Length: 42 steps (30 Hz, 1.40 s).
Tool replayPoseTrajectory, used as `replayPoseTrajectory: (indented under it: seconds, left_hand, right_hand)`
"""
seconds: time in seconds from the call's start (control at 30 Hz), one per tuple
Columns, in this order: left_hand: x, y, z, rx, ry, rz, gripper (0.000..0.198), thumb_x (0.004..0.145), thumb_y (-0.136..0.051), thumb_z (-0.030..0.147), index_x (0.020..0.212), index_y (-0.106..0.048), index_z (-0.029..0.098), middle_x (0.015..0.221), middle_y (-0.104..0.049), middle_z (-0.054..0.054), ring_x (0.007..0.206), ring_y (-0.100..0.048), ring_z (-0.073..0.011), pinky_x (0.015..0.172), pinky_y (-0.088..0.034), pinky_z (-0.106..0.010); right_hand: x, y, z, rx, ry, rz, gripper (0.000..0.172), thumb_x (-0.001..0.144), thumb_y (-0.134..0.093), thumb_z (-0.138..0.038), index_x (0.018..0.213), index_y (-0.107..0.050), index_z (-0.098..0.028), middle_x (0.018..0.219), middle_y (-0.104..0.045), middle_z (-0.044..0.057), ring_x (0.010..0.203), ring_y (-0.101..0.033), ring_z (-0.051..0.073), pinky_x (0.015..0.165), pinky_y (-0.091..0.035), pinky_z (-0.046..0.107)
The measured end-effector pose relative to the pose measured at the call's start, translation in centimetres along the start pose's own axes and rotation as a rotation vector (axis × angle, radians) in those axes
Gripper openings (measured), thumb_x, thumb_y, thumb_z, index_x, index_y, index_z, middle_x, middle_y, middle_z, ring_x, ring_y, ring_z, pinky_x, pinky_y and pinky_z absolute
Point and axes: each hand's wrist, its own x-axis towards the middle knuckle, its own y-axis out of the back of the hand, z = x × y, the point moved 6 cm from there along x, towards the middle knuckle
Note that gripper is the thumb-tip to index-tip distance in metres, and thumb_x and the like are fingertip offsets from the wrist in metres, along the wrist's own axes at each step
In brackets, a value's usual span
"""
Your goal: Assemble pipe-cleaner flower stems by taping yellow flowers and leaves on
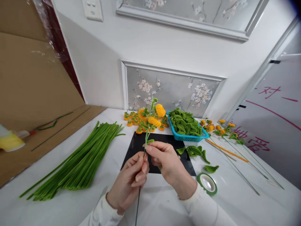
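My left hand (129,182) pinches a thin green stem (147,133) low down, and the wire runs on below it toward me. My right hand (164,160) grips the same stem just above, beside a small green leaf (150,141). The stem rises to orange pipe-cleaner pumpkins (160,110) and a curled green tendril at its top. Both hands hover over a black mat (137,144) on the white table (235,201).
A large bundle of green pipe cleaners (80,163) lies to the left. Behind are small orange pumpkins (131,119), a blue basket (188,137) of green leaves, loose leaves (195,151), a green tape roll (207,183) and finished stems (225,128) at the right.
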Motion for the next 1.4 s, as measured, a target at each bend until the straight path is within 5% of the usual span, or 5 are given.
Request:
replayPoseTrajectory:
  seconds: [0.27, 0.4, 0.67, 1.1, 1.4]
  left_hand:
    - [-0.4, -0.5, -0.4, -0.038, 0.069, -0.113, 0.012, 0.077, -0.07, 0.021, 0.074, -0.062, 0.013, 0.054, -0.048, 0.006, 0.033, -0.012, 0.0028, 0.028, -0.018, -0.006]
    - [-0.3, -1.0, -0.4, 0.065, 0.033, -0.073, 0.018, 0.079, -0.068, 0.03, 0.073, -0.062, 0.013, 0.053, -0.049, 0.005, 0.033, -0.023, 0.0015, 0.03, -0.024, -0.008]
    - [-0.1, -0.4, -0.1, 0.337, -0.092, 0.058, 0.021, 0.078, -0.068, 0.028, 0.066, -0.057, 0.015, 0.055, -0.054, 0.003, 0.044, -0.047, -0.0068, 0.044, -0.042, -0.018]
    - [-0.2, -0.6, -0.5, 0.071, 0.051, -0.063, 0.018, 0.078, -0.068, 0.025, 0.069, -0.058, 0.014, 0.05, -0.046, 0.006, 0.036, -0.017, 0.0001, 0.031, -0.02, -0.008]
    - [-0.5, -0.8, -0.7, -0.021, 0.114, -0.184, 0.013, 0.083, -0.062, 0.019, 0.072, -0.059, 0.013, 0.051, -0.043, 0.008, 0.033, -0.009, 0.0021, 0.029, -0.016, -0.007]
  right_hand:
    - [-0.2, -0.7, -0.1, -0.006, -0.048, -0.107, 0.024, 0.068, -0.076, -0.034, 0.078, -0.074, -0.012, 0.052, -0.057, -0.001, 0.042, -0.034, 0.004, 0.043, -0.018, 0.021]
    - [-0.5, -0.6, -1.2, -0.068, 0.068, -0.032, 0.017, 0.068, -0.075, -0.031, 0.064, -0.071, -0.015, 0.051, -0.058, -0.001, 0.048, -0.046, 0.008, 0.047, -0.03, 0.023]
    - [-0.6, 0.7, -2.5, -0.289, 0.194, 0.181, 0.016, 0.065, -0.074, -0.03, 0.063, -0.071, -0.015, 0.049, -0.049, -0.004, 0.048, -0.034, 0.007, 0.046, -0.027, 0.024]
    - [-0.2, 0.6, -1.9, -0.17, 0.047, -0.089, 0.024, 0.072, -0.071, -0.034, 0.083, -0.075, -0.013, 0.045, -0.029, -0.009, 0.046, -0.017, 0.006, 0.046, -0.01, 0.027]
    - [0.2, 0.2, -0.9, -0.053, -0.026, -0.168, 0.024, 0.069, -0.074, -0.035, 0.082, -0.074, -0.014, 0.042, -0.034, -0.01, 0.042, -0.018, 0.004, 0.046, -0.01, 0.026]
